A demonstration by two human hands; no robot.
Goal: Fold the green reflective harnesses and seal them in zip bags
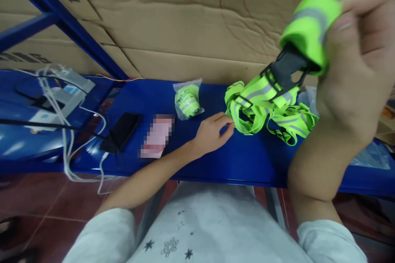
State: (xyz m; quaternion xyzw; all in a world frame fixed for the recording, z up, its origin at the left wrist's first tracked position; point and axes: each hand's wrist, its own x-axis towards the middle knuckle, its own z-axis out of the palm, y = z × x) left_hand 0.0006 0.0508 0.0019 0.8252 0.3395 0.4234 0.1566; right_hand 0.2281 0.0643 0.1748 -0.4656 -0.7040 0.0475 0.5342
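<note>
The right hand is raised over the right part of the surface, its grip closed on a looped end of the green strap. A black buckle hangs just below that loop, and from it the strap slants down to a loose green pile near the far edge, right of the middle. The left hand is low over the surface, its grip narrow, thumb and index finger at the left side of the pile; I cannot tell whether they hold any of it.

Near the far edge, left of the pile, is 1 bagged strap. Farther left are a pink item, blurred out, and a black phone. Cardboard stands behind the far edge.
</note>
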